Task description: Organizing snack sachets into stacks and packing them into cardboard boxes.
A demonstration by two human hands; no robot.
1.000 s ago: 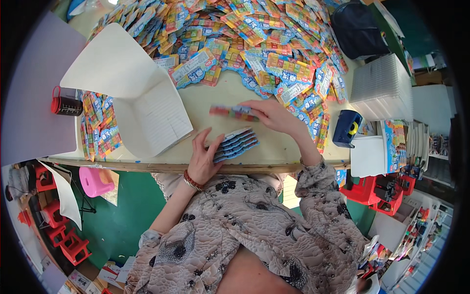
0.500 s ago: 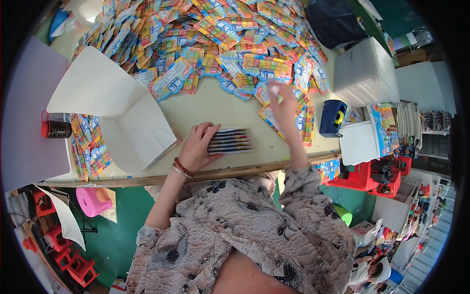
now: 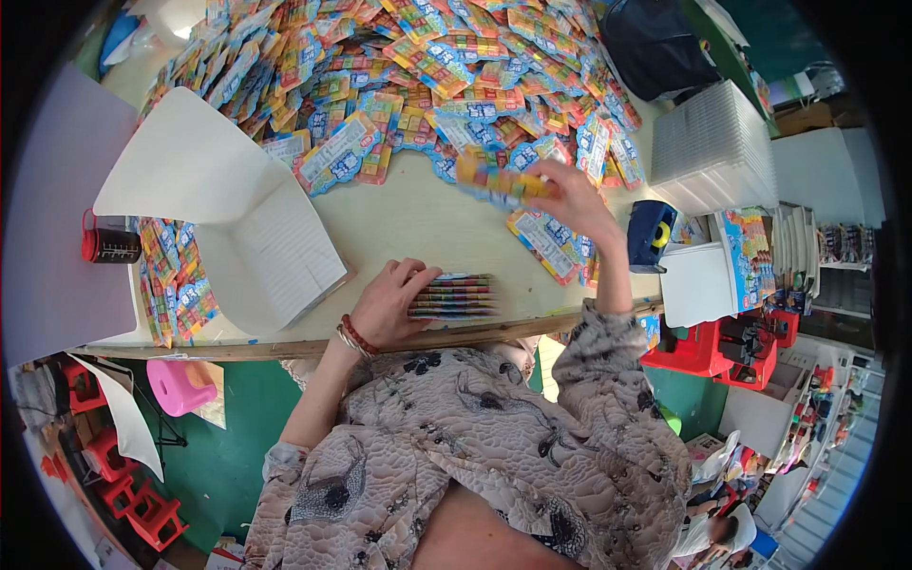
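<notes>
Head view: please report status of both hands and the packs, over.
Left hand clasps stack at left end. Right hand grips pack, blurred. Loose pack near right hand; white box beyond left hand.

Beyond the right hand (image 3: 573,198), packets (image 3: 340,157) look like glossy plastic. Left of the left hand (image 3: 382,306), the white box (image 3: 271,245) looks like matt cardboard; between the hands, the table (image 3: 418,214) seems smooth, its edge wooden.

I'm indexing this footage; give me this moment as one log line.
left hand: holding pack stack at its left end | right hand: holding colourful packaging, blurred | beyond: pack heap | left: open white box
</notes>
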